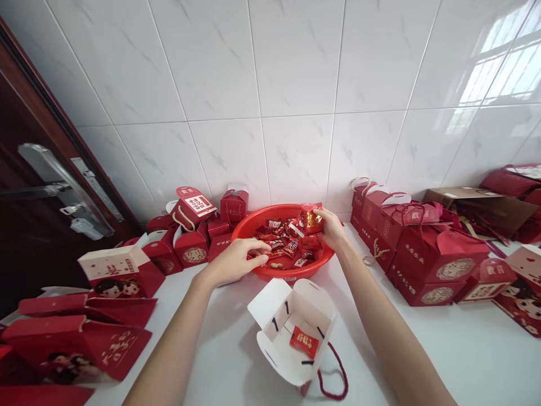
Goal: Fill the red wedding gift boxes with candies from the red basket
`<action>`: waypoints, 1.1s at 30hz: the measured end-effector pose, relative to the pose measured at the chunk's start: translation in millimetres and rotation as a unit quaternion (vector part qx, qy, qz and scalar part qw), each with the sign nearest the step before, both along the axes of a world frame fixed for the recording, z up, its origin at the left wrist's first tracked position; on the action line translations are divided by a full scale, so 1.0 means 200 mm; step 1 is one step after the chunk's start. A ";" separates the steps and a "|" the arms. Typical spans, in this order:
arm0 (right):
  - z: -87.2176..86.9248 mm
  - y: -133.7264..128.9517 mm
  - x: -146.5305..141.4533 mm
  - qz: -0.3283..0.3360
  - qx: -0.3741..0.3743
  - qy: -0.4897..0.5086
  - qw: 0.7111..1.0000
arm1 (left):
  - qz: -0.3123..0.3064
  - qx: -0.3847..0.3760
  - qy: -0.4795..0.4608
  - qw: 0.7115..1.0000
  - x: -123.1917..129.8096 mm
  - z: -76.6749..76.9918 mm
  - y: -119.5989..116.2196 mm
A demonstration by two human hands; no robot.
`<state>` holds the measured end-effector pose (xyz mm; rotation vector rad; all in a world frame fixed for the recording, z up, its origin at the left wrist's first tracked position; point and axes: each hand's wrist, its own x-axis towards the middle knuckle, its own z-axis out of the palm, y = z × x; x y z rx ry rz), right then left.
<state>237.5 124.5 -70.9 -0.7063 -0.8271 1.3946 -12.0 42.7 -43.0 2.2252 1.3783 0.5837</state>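
Note:
A red plastic basket (pixel 284 275) holds many small red-wrapped candies (pixel 291 248) and a few peanuts (pixel 276 265). Over its right side, my right hand (pixel 331 227) is closed on a red candy packet (pixel 311 220) with gold print. My left hand (pixel 249 255) reaches over the basket's left rim, fingers curled down at the candies; whether anything is between them I cannot make out. In front of the basket stands an open gift box (pixel 274 345), white inside, with one red candy (pixel 304 342) on its bottom and a dark red cord handle (pixel 345 383) hanging out.
Closed red gift boxes (pixel 422 254) are stacked on the right, beside an open cardboard box (pixel 486 206). More red boxes (pixel 192 242) stand at the back left, and flattened ones (pixel 76 344) lie front left. A tiled wall (pixel 296 152) rises behind; a door handle (pixel 63 186) is far left.

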 end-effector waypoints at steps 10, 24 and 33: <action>-0.01 -0.01 -0.01 0.012 -0.004 -0.024 1.000 | 0.029 -0.064 0.163 0.984 0.01 -0.09 0.22; -0.02 0.01 0.01 0.009 -0.007 -0.021 1.000 | -0.018 -0.098 0.171 0.980 0.16 -0.23 0.46; -0.01 -0.01 0.00 0.011 -0.006 -0.022 1.000 | 0.002 -0.034 -0.118 0.992 0.16 -0.17 0.43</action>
